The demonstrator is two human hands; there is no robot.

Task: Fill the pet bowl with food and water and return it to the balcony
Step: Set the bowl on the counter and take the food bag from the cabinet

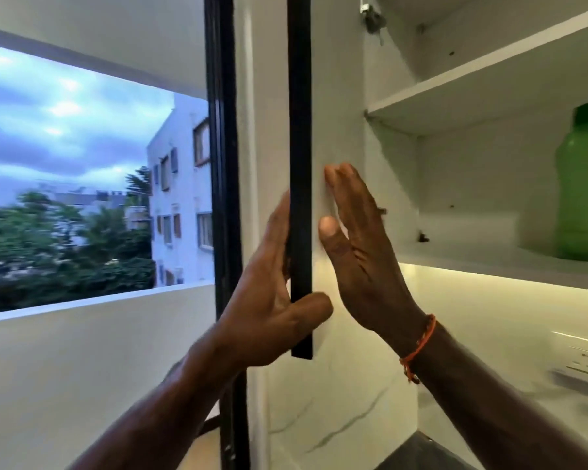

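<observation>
Where both forearms rise from the bottom edge, the left hand (269, 300) grips the black edge of the open cabinet door (300, 164): thumb hooked across the inner face, fingers hidden behind the outer side. Right hand (360, 252) lies flat against the door's white inner face, fingers straight, holding nothing; an orange thread band (418, 347) circles that wrist. Pet bowl not in view. Below right, a corner of dark worktop (421, 452) against a marbled white wall, with a white wall socket (584, 361) higher up. Beyond the hands, the white cabinet interior: a green plastic jar (582, 184) stands on the lower shelf (489, 266), at the right edge. Left, past a black frame (221, 147), a white balcony parapet (99, 301); further off, trees, a white building, cloudy sky.
</observation>
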